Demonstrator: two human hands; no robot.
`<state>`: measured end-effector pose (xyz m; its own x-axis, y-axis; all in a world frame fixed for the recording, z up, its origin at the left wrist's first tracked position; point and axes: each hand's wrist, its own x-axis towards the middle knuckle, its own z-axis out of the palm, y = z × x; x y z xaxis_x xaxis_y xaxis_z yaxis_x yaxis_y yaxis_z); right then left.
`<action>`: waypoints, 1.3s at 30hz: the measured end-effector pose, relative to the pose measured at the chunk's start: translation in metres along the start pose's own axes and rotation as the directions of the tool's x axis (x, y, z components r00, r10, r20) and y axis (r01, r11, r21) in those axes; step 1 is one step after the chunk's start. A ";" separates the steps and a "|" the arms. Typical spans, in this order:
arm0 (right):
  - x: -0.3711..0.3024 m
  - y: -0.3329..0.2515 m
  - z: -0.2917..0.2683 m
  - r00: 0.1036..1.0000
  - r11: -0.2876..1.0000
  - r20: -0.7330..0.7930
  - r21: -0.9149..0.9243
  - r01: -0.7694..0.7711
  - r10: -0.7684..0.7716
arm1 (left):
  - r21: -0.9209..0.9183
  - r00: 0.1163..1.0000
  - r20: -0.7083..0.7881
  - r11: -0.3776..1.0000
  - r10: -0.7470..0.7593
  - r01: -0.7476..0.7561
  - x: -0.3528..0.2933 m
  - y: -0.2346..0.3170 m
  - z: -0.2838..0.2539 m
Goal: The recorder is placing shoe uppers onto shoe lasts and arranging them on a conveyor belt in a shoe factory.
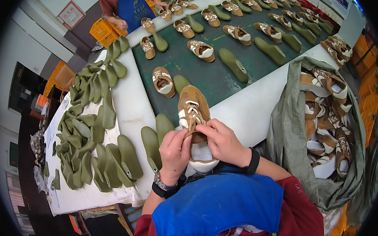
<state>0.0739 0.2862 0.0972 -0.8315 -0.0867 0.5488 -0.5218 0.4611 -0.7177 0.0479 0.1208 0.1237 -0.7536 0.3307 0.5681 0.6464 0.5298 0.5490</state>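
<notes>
A tan sneaker (191, 99) with white laces and white side panels stands in front of my body, toe pointing away from me. My left hand (172, 155) is closed, thumb and fingers pinching the left side of the shoe's tongue and collar. On the opposite side of the opening, my right hand (226, 144) pinches the same upper edge. A pale insole (201, 152) shows inside the open heel. Two olive-green shoe lasts (150, 147) stand just left of my left hand.
A green conveyor belt (215, 86) carries sneakers and green lasts in rows. Many lasts (88, 128) are heaped on the white table at left. A grey sack (284, 116) full of sneakers stands at right. Across the belt, a person in a blue apron (133, 11) reaches toward shoes.
</notes>
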 end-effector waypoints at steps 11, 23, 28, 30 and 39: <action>-0.027 0.017 -0.006 0.962 0.965 0.231 0.246 0.087 -0.146 | -0.203 0.770 -0.105 0.771 -0.630 0.603 -0.005 -0.034 -0.014; 0.007 0.008 -0.009 0.999 0.997 -0.040 0.065 -0.029 0.032 | 0.119 0.940 0.297 0.970 0.170 -0.213 0.025 0.008 0.009; -0.001 0.012 -0.002 0.946 0.911 -0.118 0.330 -0.248 0.301 | 0.050 0.978 0.185 0.993 0.093 -0.104 0.016 0.001 0.016; -0.004 0.014 0.001 0.947 0.917 -0.136 0.321 -0.235 0.291 | 0.023 0.982 0.170 0.996 0.078 -0.083 0.017 0.003 0.018; -0.004 0.035 -0.001 0.869 0.751 -0.131 0.574 -0.326 0.478 | -0.261 0.884 0.407 0.957 0.231 -0.129 0.002 -0.013 -0.005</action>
<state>0.0592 0.3040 0.0698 -0.9467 0.2602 0.1900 -0.2300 -0.1329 -0.9641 0.0390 0.1108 0.1207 -0.5656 0.7322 0.3795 0.7470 0.2599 0.6119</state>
